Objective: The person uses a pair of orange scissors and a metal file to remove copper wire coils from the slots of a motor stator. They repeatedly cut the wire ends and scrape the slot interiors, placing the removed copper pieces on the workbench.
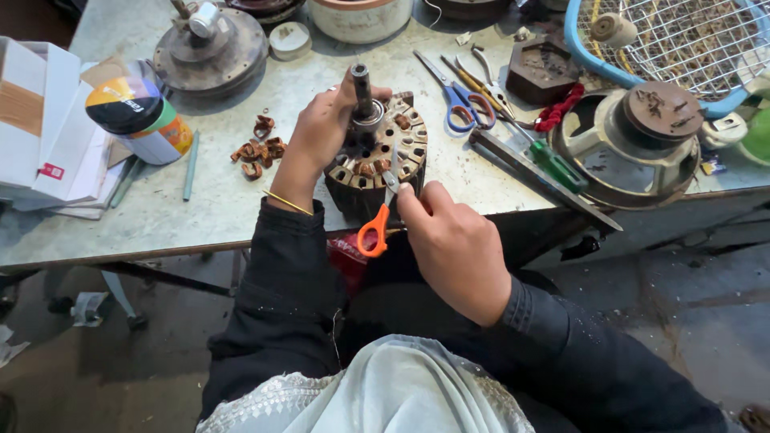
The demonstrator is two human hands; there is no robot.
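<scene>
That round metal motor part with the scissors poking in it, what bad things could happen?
The orange-handled scissors in the right hand point into a slot; a slip could jab the left hand holding the stator by its shaft. The stator sits at the table edge, so it might tip off. The blade could also nick the stator's slots.

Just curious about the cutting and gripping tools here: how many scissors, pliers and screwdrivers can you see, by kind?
Scissors: 2, the orange-handled scissors in the right hand and the blue-handled scissors on the table.
Pliers: 1, the pliers.
Screwdrivers: 1, the green-handled screwdriver.
Total: 4
</scene>
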